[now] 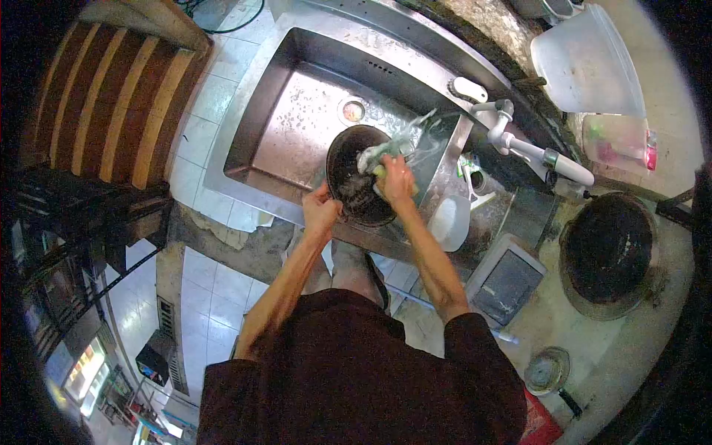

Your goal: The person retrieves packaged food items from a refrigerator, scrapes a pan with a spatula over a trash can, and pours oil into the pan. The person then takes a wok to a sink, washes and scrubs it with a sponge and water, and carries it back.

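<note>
A dark round pan point(354, 194) is tilted over the near right part of the steel sink point(289, 126). My left hand point(321, 211) grips its left rim with the fingers closed. Inside the pan's upper right, my right hand point(397, 180) is closed on a green sponge point(379, 171). White suds point(368, 157) lie beside the sponge. Whitish netting or foam, too blurred to tell apart, spreads from there toward the sink's right wall.
A white faucet point(512, 141) and a white brush point(469, 90) are at the sink's back right. To the right are a white container point(449, 222), a grey tray point(506, 280), a large blackened wok point(610, 248) and a small pot point(547, 371).
</note>
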A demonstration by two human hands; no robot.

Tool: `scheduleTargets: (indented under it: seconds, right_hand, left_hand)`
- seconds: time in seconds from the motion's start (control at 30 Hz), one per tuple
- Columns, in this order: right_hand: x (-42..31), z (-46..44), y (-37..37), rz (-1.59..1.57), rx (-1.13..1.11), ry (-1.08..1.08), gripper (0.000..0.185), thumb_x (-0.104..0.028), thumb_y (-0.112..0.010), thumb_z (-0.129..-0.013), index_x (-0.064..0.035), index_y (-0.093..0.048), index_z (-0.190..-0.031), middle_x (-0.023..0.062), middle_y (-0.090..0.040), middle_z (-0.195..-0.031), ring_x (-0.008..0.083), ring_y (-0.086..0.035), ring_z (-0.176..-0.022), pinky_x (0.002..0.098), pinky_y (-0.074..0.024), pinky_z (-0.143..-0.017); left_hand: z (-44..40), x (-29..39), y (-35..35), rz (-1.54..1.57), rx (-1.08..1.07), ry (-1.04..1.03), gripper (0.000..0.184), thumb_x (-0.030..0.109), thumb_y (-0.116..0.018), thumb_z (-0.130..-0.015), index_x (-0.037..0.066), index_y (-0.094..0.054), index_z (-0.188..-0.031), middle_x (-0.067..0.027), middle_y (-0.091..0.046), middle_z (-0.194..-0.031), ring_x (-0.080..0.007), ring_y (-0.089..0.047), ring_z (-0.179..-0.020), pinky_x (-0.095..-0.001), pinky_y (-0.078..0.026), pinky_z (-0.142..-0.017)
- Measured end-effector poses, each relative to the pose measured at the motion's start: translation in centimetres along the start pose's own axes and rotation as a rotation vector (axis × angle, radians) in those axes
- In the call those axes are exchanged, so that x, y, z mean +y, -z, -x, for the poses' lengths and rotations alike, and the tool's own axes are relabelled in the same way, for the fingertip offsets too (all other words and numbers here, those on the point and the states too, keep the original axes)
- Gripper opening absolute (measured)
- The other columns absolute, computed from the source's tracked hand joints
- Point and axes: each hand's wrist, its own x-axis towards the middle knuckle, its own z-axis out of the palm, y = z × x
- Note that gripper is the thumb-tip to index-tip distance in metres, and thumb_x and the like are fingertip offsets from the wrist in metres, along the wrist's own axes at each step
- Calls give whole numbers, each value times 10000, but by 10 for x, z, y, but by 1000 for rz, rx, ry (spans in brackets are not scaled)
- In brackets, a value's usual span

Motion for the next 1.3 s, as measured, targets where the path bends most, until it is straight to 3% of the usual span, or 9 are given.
scheduleTargets:
  seconds: [0.17,0.43,0.63,0.73,0.87,1.0,1.13,1.23,1.3]
  right_hand:
    - [-36,7,-68,-358,220,354,500,-41,-712,-607,-110,-595,-1088,161,-580,-1094,365,-556,-1047,448,-470,-872]
    - [-72,10,-41,-638,81,279,497,-24,-689,-611,-87,-543,-1082,165,-509,-1011,368,-529,-926,456,-440,-789]
    - [-43,-10,-57,-234,430,52,344,-15,-665,-663,-79,-601,-995,139,-592,-854,353,-598,-821,424,-477,-699]
    - [-68,15,-41,-602,183,308,351,10,-646,-659,-107,-607,-988,144,-578,-968,367,-588,-868,432,-484,-702]
    - [-34,-25,-33,-155,85,-145,439,-51,-705,-656,-102,-627,-1085,155,-590,-1090,346,-597,-1009,421,-506,-841]
    - [-61,18,-33,-470,-62,334,541,-81,-739,-653,-112,-573,-1167,159,-537,-1045,362,-577,-952,456,-497,-781]
    - [-14,-18,-33,-204,26,-59,533,-64,-732,-623,-43,-546,-1122,172,-521,-1043,373,-521,-1040,455,-460,-861]
    - [-67,-12,-29,-435,362,195,518,-41,-711,-607,-44,-535,-1094,181,-511,-1040,374,-494,-1051,432,-461,-850]
    - [-76,13,-18,-720,65,358,529,-27,-708,-587,-51,-554,-1093,172,-532,-1081,377,-529,-1021,435,-454,-881]
  left_hand:
    - [-1,4,0,84,-79,114,417,-103,-505,-681,-8,-670,-1052,-51,-674,-866,-108,-573,-615,-237,-442,-518]
    - [-3,-12,3,-43,25,-68,328,-87,-512,-685,-9,-652,-971,-4,-640,-820,-79,-547,-642,-228,-409,-535]
    - [16,-17,6,-36,44,-36,358,-78,-520,-686,-17,-646,-1015,2,-632,-869,-74,-542,-694,-215,-410,-576]
    - [9,-19,7,-22,68,-37,379,-69,-523,-673,-14,-652,-1025,-5,-640,-868,-80,-547,-698,-220,-420,-589]
    - [23,-13,4,-35,32,-118,453,-96,-513,-667,-4,-649,-1089,-21,-653,-942,-124,-591,-796,-255,-482,-675]
    - [3,-10,14,8,24,-43,470,-95,-510,-638,-33,-635,-1086,-20,-656,-957,-108,-588,-809,-242,-462,-702]
    - [17,14,15,-62,-40,-13,454,-89,-513,-648,-36,-633,-1083,-9,-651,-931,-107,-583,-807,-239,-455,-709]
    - [7,-1,4,-123,-109,-118,454,-90,-510,-647,-27,-638,-1079,-8,-652,-904,-107,-580,-798,-236,-448,-695]
    - [4,19,9,-211,-38,-13,432,-85,-528,-648,-20,-648,-1058,-3,-646,-876,-102,-571,-772,-232,-441,-658]
